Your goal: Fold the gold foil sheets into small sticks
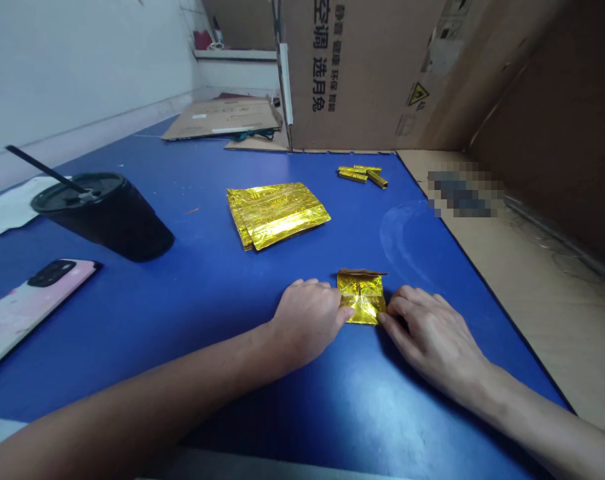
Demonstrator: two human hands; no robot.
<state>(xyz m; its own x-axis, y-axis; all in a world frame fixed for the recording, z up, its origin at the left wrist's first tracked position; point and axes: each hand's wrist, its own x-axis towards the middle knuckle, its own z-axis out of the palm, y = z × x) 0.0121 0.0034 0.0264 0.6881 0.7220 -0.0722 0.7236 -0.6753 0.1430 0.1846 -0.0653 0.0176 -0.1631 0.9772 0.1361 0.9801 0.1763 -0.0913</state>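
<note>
A small square of folded gold foil paper [363, 303] lies on the blue tabletop, its top edge standing up and showing a brown underside. My left hand [310, 317] is closed at its left side, thumb resting on the foil and the other fingers curled. At the lower right corner, my right hand [427, 327] pinches the edge between thumb and bent fingers. Beyond them lies a stack of flat gold foil sheets [282, 212]. Several narrow folded gold strips [363, 175] sit in a small pile farther back.
On the left stand a black tumbler with a straw [102, 217] and a phone in a pink-and-white case [37, 307]. A white tissue [10, 210] lies behind the tumbler. Flattened cardboard [222, 119] and a tall cardboard panel [367, 73] border the back of the blue mat [197, 280].
</note>
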